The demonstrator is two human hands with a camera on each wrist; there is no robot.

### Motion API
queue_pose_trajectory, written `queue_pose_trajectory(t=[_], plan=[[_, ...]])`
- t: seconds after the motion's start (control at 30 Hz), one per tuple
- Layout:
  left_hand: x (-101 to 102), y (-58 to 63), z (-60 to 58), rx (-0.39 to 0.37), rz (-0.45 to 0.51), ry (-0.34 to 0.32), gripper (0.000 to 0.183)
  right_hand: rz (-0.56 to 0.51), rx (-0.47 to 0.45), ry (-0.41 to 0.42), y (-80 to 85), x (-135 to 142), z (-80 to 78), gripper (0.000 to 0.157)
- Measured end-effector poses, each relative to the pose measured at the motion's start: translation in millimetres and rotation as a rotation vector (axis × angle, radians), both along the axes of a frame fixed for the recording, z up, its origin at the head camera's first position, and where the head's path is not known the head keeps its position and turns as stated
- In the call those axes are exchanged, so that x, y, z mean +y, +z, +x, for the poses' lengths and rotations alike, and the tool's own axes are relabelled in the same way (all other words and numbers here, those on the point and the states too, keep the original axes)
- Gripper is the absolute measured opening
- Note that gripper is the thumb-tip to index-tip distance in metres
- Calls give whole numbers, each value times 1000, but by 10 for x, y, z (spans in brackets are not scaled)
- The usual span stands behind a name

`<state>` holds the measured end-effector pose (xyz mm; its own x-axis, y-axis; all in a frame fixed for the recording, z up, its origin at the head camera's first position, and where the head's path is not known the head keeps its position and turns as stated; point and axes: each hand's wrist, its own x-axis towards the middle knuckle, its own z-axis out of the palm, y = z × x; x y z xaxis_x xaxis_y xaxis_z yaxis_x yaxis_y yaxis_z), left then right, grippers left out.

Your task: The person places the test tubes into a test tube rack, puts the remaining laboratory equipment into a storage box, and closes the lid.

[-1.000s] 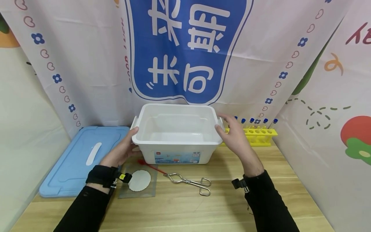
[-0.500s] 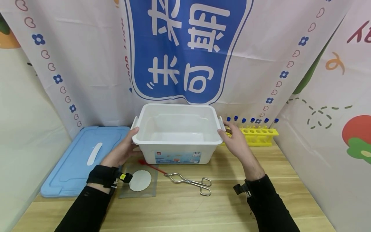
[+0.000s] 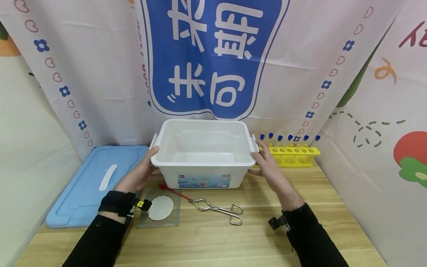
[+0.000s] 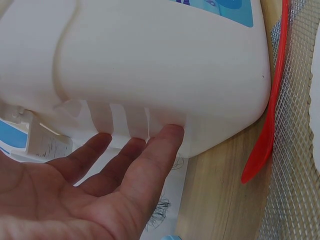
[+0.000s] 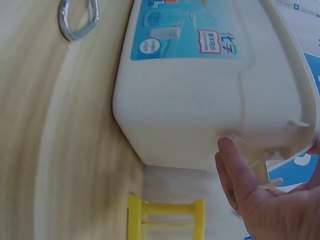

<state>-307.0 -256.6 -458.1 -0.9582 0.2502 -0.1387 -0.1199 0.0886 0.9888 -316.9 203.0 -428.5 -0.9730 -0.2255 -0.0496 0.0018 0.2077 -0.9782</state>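
Note:
A white plastic storage bin [image 3: 203, 170] with a blue label stands upright on the table, uncovered, nothing seen inside. At its left end my left hand [image 3: 140, 168] grips it, thumb on the rim; in the left wrist view the fingertips [image 4: 172, 132] touch the side wall below the handle. My right hand [image 3: 268, 165] holds the opposite end, thumb at the rim. The right wrist view has one fingertip [image 5: 227, 145] against the wall under the handle, with other fingers partly hidden.
A blue lid [image 3: 86, 189] lies at left. Before the bin are a wire gauze [image 3: 173, 218] with a pale round centre, a red plastic spoon [image 3: 175, 192] and metal crucible tongs [image 3: 217, 209]. A yellow test tube rack [image 3: 295, 159] with blue-capped tubes stands at right.
My right hand has shifted down and closer around the bin's right end, its fingers moving from above the handle to beside and below it. My left hand and the bin stay in place.

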Motion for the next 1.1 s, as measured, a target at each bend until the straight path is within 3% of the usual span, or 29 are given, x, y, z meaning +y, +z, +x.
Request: queue_pose_trajectory(t=[0.33,0.6,0.73,0.87,1.1], plan=[[16,-20,6,23,-7,-19,96,-26,-59,85,3,21,-22,83],[29,24,-10,29,-27,-21,95,-16,-77,42,8,14,-99,85],[-27,96,21,50,-64,10,91,-36,-95,28,-8,-11,-113,85],[-70,190,54,73,-155,48,88,-52,-100,12,-35,-14,-128,84],[-123,428,110,156,-482,143,89,-55,-103,-8,-60,-7,-133,83]])
